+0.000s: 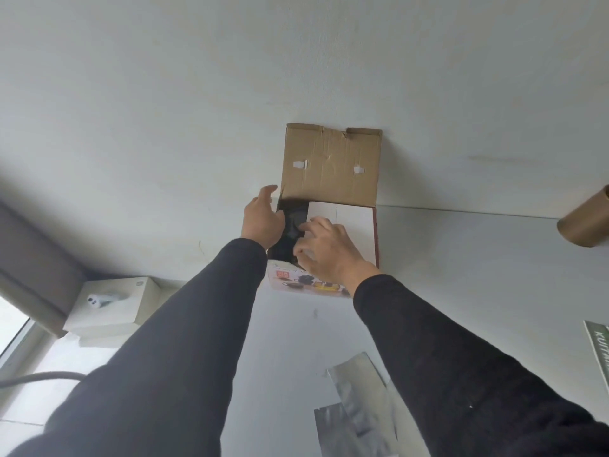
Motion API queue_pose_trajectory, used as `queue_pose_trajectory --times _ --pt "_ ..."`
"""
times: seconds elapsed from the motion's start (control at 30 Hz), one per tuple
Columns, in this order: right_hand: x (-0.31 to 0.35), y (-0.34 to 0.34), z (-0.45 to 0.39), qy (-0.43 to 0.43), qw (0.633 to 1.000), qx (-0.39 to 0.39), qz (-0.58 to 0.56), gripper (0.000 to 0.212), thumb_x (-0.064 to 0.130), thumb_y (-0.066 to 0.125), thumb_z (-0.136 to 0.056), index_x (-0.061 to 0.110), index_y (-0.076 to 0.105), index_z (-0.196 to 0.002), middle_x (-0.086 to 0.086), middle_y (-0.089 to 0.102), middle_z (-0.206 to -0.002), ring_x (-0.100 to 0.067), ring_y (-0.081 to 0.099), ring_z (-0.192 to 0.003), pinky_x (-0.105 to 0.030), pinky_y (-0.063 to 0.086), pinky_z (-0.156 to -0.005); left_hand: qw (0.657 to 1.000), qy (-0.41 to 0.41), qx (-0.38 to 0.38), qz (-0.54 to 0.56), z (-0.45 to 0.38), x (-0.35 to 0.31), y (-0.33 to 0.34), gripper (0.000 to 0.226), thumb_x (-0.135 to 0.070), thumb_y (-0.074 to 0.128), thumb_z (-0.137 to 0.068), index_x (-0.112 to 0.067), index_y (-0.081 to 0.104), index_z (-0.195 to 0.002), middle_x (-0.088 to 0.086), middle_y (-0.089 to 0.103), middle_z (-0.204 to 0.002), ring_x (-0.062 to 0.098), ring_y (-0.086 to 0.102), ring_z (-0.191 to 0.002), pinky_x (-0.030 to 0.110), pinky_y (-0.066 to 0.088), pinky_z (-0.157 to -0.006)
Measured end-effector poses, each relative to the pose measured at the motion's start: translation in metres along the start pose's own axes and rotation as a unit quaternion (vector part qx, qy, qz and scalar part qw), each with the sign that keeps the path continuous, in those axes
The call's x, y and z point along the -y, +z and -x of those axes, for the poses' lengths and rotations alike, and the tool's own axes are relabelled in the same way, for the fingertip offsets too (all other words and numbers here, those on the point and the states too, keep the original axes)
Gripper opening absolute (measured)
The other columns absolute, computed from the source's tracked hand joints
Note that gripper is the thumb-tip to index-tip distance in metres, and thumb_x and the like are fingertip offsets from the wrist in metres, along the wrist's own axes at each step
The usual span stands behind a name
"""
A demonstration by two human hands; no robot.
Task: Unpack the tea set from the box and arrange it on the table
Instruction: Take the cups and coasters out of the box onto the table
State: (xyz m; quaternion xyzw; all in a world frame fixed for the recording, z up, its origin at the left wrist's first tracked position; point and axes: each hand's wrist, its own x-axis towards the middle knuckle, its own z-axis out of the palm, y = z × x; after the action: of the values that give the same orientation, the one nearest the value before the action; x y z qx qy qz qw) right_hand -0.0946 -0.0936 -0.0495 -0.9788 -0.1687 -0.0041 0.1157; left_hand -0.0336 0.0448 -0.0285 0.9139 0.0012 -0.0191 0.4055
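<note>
Partly hidden box (329,199) interior, left hand (262,222), right hand (329,250) reaching in

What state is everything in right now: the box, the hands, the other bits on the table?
Box: open, brown lid flap standing up against the wall.
White insert: inside the box, partly covering a dark object.
Left hand: at the box's left edge, grip unclear.
Right hand: fingers curled, reaching into the box.
Silver pouches: lying flat.

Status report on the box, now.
Box open on the table, flap up. Left hand on its left edge; right hand, fingers curled, reaching into the dark opening. No tea set out yet. Nothing blocking.
</note>
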Motion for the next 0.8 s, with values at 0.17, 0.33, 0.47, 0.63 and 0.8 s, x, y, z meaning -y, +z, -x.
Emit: queue_pose_trajectory --times 0.17,0.33,0.47,0.63,0.8 --pt "0.02 -0.021 0.016 0.021 0.994 -0.102 0.035 0.014 0.022 0.05 -0.085 0.011 0.059 -0.085 -0.005 0.06 -0.118 -0.026 0.04 -0.127 -0.046 0.034 -0.1 0.969 0.061 0.019 -0.237 0.022 0.013 -0.018 0.051 0.002 0.049 -0.087 -0.018 0.049 -0.134 0.007 0.033 -0.15 0.028 0.023 -0.142 0.046 0.033 -0.107" --pt "0.027 -0.054 0.034 0.126 0.969 -0.158 0.139 0.027 0.016 0.049 -0.086 0.006 0.062 -0.107 -0.011 0.055 -0.13 -0.03 0.027 -0.141 -0.054 0.021 -0.11 0.924 0.082 0.065 -0.367 0.038 0.02 -0.015 0.036 -0.004 0.05 -0.088 -0.009 0.058 -0.122 0.004 0.029 -0.15 0.027 0.005 -0.148 0.053 0.02 -0.113" --pt "0.021 -0.069 0.055 0.249 0.936 -0.117 0.22 0.036 0.022 0.044 -0.089 0.008 0.059 -0.119 -0.012 0.039 -0.145 -0.029 0.006 -0.147 -0.06 0.003 -0.112 0.92 0.075 0.092 -0.373 0.048 0.015 -0.008 0.029 -0.016 0.048 -0.093 -0.007 0.062 -0.117 0.006 0.049 -0.132 0.027 0.025 -0.14 0.052 0.022 -0.113" --pt "-0.001 -0.056 0.082 0.349 0.904 -0.019 0.244 0.039 0.032 0.042 -0.09 0.013 0.062 -0.118 -0.012 0.047 -0.137 -0.032 0.006 -0.145 -0.069 -0.005 -0.107 0.924 0.061 0.114 -0.361 0.052 0.011 -0.002 0.035 -0.036 0.044 -0.097 -0.012 0.061 -0.116 0.009 0.061 -0.117 0.026 0.05 -0.117 0.046 0.031 -0.109" --pt "-0.013 -0.038 0.074 0.357 0.924 0.037 0.134 0.038 0.036 0.037 -0.095 0.016 0.059 -0.119 -0.006 0.057 -0.127 -0.027 0.025 -0.139 -0.064 0.006 -0.111 0.936 0.085 0.064 -0.335 0.048 0.01 0.002 0.034 -0.037 0.049 -0.095 -0.013 0.063 -0.115 0.009 0.058 -0.12 0.026 0.049 -0.116 0.04 0.043 -0.098"
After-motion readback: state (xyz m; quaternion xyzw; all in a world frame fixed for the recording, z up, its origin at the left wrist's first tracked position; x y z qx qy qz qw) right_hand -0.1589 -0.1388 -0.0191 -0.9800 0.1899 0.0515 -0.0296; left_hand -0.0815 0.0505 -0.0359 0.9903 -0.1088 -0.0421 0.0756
